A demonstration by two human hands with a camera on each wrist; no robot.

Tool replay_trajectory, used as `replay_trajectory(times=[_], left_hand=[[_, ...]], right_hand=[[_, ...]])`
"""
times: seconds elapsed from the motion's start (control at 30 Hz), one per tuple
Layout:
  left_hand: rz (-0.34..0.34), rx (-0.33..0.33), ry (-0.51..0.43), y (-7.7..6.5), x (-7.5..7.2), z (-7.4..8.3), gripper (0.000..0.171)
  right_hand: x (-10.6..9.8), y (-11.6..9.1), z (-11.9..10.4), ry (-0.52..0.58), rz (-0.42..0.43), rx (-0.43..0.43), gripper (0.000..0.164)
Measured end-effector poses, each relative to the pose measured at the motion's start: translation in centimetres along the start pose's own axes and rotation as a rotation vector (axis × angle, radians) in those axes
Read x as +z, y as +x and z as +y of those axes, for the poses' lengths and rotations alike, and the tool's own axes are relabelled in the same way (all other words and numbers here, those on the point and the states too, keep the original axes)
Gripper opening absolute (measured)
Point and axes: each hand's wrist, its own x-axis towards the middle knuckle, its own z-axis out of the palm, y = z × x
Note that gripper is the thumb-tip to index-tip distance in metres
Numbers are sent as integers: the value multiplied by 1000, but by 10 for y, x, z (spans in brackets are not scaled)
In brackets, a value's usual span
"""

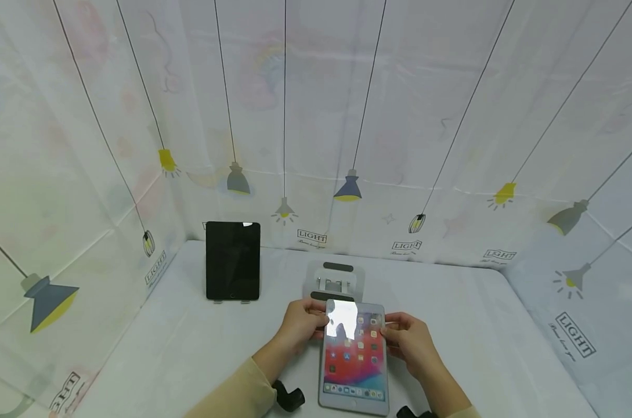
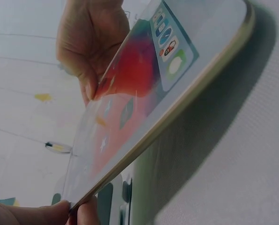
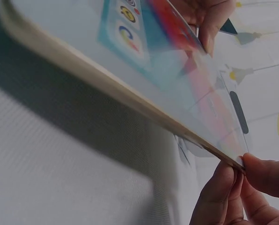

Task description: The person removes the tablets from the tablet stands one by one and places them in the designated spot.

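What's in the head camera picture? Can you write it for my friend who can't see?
A person's left hand and right hand hold a white tablet with a lit, colorful screen by its sides at a white table. Beyond lies a grey stand; a dark tablet stands propped up farther left, before a backdrop printed with hanging lamps.

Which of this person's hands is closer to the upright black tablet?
The left. The left hand holds the white tablet by its left side, rightward of the black tablet; the right hand is farther right, holding the other side.
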Motion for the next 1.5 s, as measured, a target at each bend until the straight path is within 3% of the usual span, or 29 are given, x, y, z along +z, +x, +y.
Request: replay_trajectory(times=[0.47,0.83,1.5], left_hand=[[-3,2,22,-9,7,-1,27],[-65,12,-13,-12,6,-6,30],[-123,-78,-8,-16,2,-10,24]], right_hand=[[-5,-10,5,-23,0,23,33],[-7,-13,10,-35,3,41,37],[-12,-20,13,-68,-21,60,39]])
